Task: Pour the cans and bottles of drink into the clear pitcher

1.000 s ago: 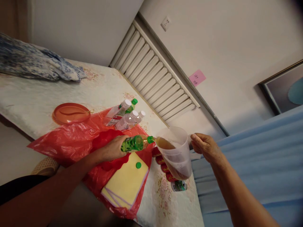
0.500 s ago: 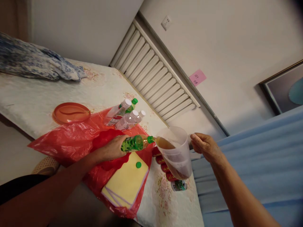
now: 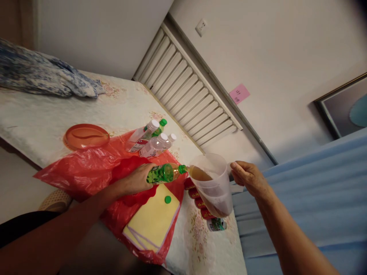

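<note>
My left hand [image 3: 137, 179] is closed round a green-labelled drink bottle [image 3: 164, 172], held on its side with its open mouth at the rim of a clear plastic jug [image 3: 213, 185]. Brown liquid runs from the bottle into the jug, which holds brown liquid. My right hand [image 3: 248, 177] grips the jug's handle and keeps the jug tilted toward the bottle. The bottle's green cap [image 3: 168, 199] lies on a yellow cloth [image 3: 153, 219] below my left hand.
A red plastic bag [image 3: 86, 168] is spread on the flowered table [image 3: 51, 118]. Several capped bottles [image 3: 151, 139] stand on it, and red cans [image 3: 197, 196] lie under the jug. An orange dish [image 3: 86, 136] sits at the left, a blue cloth [image 3: 43, 80] behind, blue bedding [image 3: 309, 191] at the right.
</note>
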Demonstrator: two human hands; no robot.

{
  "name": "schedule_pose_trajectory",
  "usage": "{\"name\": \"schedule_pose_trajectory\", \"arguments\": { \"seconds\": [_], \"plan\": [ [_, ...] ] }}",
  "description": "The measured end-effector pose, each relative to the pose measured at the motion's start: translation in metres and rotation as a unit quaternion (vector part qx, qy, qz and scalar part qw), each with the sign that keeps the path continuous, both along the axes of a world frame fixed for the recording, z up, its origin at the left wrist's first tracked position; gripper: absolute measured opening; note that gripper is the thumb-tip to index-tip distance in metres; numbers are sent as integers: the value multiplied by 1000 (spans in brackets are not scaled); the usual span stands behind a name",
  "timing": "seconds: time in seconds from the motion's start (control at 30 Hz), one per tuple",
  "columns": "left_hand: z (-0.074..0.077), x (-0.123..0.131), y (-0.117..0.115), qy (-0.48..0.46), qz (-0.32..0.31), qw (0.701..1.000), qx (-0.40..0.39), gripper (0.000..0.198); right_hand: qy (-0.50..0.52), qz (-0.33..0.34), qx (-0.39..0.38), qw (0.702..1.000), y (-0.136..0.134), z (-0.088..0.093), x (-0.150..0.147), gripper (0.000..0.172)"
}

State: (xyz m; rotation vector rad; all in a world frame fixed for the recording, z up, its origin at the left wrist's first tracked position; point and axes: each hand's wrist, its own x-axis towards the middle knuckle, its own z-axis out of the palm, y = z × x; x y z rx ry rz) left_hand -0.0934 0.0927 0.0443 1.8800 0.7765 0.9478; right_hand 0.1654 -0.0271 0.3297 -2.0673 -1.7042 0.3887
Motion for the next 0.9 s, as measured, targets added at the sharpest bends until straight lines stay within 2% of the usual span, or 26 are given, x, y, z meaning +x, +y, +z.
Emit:
{"name": "schedule_pose_trajectory", "arguments": {
  "seconds": [0.3,0.57,0.7,0.9],
  "plan": [
    [1,0,-1,-12,7,1000,6,37,10,-4,6,1000,-1,-4,4,56],
    [7,-2,-2,-26,4,1000,-14,33,148,2,37,988,-7,-26,12,56],
    [7,-2,-1,-41,7,999,-19,38,245,-9,70,967,-8,-43,14,55],
    [7,-6,6,-63,39,996,-44,58,386,-34,154,909,-4,-67,9,57]
  ]
}}
